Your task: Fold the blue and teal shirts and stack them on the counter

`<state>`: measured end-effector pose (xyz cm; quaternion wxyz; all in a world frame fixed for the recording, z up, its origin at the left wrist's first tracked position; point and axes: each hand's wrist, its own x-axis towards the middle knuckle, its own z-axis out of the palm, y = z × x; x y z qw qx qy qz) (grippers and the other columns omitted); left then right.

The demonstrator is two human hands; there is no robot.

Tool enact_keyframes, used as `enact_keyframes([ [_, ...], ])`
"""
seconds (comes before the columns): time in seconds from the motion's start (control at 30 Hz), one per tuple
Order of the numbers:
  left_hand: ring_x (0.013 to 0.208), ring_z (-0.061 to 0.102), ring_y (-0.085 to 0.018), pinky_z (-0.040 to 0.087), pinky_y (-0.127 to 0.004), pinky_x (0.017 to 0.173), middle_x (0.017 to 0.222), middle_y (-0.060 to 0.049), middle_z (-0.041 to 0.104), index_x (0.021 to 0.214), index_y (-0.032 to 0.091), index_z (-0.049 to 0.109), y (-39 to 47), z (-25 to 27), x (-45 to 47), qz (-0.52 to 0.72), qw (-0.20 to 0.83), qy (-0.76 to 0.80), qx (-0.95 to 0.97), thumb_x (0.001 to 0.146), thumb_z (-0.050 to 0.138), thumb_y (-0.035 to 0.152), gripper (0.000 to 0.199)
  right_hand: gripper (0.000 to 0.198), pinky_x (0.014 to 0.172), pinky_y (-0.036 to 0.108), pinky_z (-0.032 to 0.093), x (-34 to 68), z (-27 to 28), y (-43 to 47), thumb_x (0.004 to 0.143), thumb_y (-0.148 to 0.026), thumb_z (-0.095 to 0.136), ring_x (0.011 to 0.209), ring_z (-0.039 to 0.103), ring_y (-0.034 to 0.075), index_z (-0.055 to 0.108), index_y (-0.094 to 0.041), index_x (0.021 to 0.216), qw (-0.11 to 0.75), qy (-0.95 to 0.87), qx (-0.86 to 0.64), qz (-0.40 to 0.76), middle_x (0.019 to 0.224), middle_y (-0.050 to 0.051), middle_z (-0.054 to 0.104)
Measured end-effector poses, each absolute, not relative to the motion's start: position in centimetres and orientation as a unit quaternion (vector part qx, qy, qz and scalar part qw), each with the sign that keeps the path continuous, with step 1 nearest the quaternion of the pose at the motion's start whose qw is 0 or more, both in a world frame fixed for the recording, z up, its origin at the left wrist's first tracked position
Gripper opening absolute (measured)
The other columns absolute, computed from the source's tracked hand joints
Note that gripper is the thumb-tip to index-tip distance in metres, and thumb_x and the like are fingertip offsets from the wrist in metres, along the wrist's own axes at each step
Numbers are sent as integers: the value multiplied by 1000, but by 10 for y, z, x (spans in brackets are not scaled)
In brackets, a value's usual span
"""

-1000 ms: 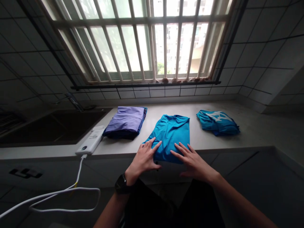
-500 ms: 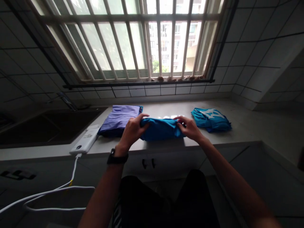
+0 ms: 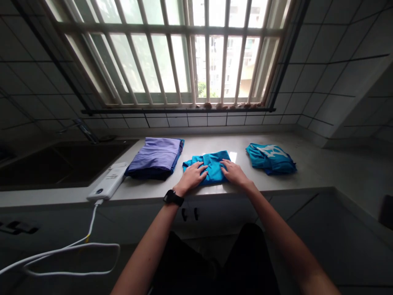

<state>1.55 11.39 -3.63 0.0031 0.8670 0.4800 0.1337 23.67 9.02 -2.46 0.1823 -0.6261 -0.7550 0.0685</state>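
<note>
A folded blue garment (image 3: 211, 162) lies flat on the white countertop in front of me. My left hand (image 3: 194, 177) rests on its left side, fingers spread over the cloth. On its right side lies my right hand (image 3: 232, 171), fingers also stretched out and pressing lightly on the fabric. To the left sits a stack of folded clothes (image 3: 155, 153), lilac on top and dark blue below. Off to the right is another folded teal garment (image 3: 270, 159) with a white print.
A dark sink (image 3: 58, 164) with a faucet (image 3: 85, 131) is at the left. Near the counter's front edge lies a white power bank (image 3: 108, 181) with a white cable (image 3: 92, 223) hanging down. A barred window (image 3: 178, 61) is behind the counter (image 3: 196, 143).
The blue garment was held up by its edges between both hands; it has been lowered onto the counter. Both hands have let go and now lie flat on it.
</note>
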Motion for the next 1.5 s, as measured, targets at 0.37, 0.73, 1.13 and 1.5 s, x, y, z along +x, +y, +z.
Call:
enact_keyframes([
  [0.37, 132, 54, -36, 47, -51, 106, 149, -14, 55, 157, 35, 46, 29, -42, -20, 94, -62, 433, 894, 86, 75, 22, 78, 28, 86, 36, 57, 244, -37, 95, 88, -37, 71, 99, 73, 29, 77, -16, 105, 227, -717, -639, 162, 104, 13, 79],
  [0.73, 117, 57, -30, 47, -48, 100, 136, -10, 64, 140, 34, 67, 41, 41, -80, 285, -233, 530, 764, 102, 40, 12, 51, 33, 92, 37, 57, 142, 90, 158, 90, -26, 67, 102, 71, 26, 73, -12, 119, 468, -769, -393, 186, 111, 11, 77],
  [1.13, 135, 57, -30, 48, -49, 108, 148, -14, 61, 141, 23, 61, 117, 10, -122, 154, -110, 668, 720, 85, 50, 4, 61, 49, 123, 38, 37, 24, 30, 155, 106, -25, 40, 152, 41, 25, 52, -15, 153, 257, -856, -433, 117, 165, 13, 45],
  [1.5, 145, 48, -38, 24, -71, 123, 150, -19, 60, 136, 19, 65, 95, -4, -85, 241, -169, 652, 698, 95, 42, 20, 47, 60, 127, 49, 30, 36, 12, 126, 104, -22, 35, 158, 30, 27, 34, -12, 163, 196, -872, -426, 142, 171, 11, 33],
])
